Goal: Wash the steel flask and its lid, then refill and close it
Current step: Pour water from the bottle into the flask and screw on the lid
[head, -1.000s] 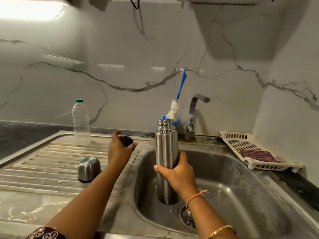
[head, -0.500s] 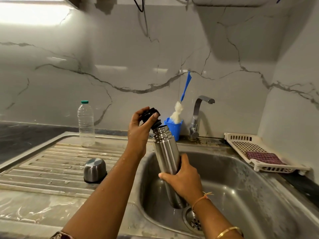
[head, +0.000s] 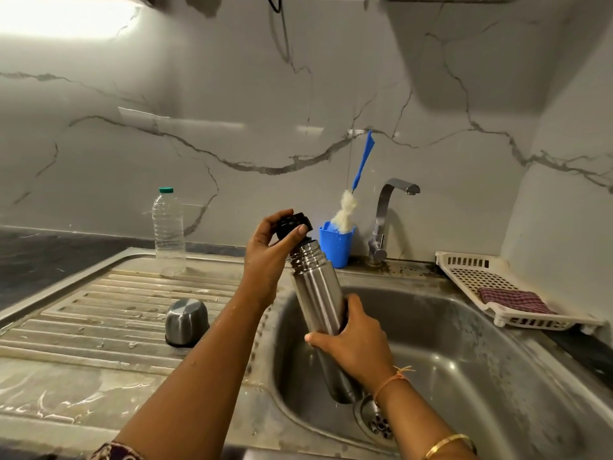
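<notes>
My right hand [head: 356, 343] grips the steel flask [head: 316, 293] around its lower body and holds it tilted to the left over the sink basin [head: 464, 376]. My left hand [head: 268, 250] pinches the black stopper lid [head: 293, 224] right at the flask's threaded mouth. The lid sits tilted at the opening; whether it is threaded in cannot be told. The flask's steel cup cap [head: 186, 322] stands upside down on the ribbed drainboard [head: 99, 310], left of my left arm.
A clear plastic water bottle [head: 168, 230] with a green cap stands at the back of the drainboard. A blue cup [head: 335, 242] holding a bottle brush [head: 346, 210] sits beside the tap [head: 386, 217]. A white rack [head: 471, 277] with a checked cloth lies right of the sink.
My left hand lifted the black lid from the drainboard up to the flask's mouth. My right hand tilted the flask to the left to meet it.
</notes>
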The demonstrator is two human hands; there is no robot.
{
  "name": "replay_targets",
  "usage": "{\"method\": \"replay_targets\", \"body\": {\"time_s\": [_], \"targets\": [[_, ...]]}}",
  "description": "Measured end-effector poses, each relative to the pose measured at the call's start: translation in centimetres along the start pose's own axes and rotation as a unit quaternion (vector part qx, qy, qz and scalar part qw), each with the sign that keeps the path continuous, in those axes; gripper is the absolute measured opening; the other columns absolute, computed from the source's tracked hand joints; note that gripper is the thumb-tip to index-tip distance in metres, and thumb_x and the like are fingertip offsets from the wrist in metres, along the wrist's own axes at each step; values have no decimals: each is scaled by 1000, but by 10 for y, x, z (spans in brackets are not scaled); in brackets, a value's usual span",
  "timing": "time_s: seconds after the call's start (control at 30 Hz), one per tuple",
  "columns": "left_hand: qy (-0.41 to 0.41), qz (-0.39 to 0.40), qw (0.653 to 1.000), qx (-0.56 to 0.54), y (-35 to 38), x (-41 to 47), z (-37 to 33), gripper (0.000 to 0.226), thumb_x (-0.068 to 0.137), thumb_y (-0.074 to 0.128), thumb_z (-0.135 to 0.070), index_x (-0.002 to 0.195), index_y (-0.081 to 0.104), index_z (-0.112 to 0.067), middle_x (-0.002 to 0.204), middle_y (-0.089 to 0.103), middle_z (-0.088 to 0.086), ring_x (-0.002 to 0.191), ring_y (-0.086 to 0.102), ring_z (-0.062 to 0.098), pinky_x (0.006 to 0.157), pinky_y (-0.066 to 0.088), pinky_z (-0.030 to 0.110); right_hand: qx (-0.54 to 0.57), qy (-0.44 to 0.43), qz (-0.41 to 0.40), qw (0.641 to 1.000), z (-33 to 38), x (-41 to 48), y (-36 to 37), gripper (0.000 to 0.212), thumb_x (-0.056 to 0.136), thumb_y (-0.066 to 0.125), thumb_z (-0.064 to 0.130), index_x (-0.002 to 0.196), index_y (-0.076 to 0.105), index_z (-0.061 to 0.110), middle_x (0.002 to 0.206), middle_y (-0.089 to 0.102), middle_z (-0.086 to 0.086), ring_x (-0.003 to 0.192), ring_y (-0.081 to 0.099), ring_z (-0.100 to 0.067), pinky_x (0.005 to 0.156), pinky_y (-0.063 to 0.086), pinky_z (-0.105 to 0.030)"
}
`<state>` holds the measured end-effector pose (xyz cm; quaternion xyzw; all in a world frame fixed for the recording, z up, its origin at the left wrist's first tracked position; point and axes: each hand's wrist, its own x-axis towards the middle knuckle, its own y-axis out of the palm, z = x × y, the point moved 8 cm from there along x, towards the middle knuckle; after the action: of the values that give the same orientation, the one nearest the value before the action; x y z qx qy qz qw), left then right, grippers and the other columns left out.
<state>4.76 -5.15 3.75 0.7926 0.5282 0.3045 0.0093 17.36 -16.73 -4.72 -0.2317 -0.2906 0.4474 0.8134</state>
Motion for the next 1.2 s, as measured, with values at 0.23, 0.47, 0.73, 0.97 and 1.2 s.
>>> {"method": "replay_targets", "body": {"time_s": [0.23,0.47,0.73,0.97,1.2], "targets": [[-22,47,998,34,17,-11,16,27,85,64,-7,108,57,-20,109,60,4,91,63,14,70,53,21,8,-3,-6,1000,3,1,2,66,59,79,56,108,44,28,105,65,6,93,65,-19,81,53,-34],[-40,-12,999,5,9,-12,16,36,68,74,-30,99,57,-22,109,62,13,81,68,13,67,55,26,30,-15,18,999,4,0,3,63,61,81,51,108,45,29,103,64,8,89,64,-13,74,50,-24],[-102,42,991,-81,9,-11,19,44,80,60,-33,121,53,-21,102,70,7,85,67,20,70,57,31,113,-13,34,993,7,1,9,59,59,85,45,103,49,28,98,64,12,88,64,-6,82,55,-31],[-108,-57,988,93,12,-19,23,62,61,79,-42,113,51,-22,105,62,3,94,62,19,84,54,35,-1,-43,33,999,9,0,5,62,63,79,52,107,42,30,105,63,8,85,63,-11,66,48,-16],[-154,59,982,-87,12,-12,15,83,58,85,-19,132,46,-20,125,60,19,94,69,22,77,57,36,156,-54,112,980,12,2,13,64,61,87,32,114,51,29,105,65,10,95,63,-7,88,53,-31]]}}
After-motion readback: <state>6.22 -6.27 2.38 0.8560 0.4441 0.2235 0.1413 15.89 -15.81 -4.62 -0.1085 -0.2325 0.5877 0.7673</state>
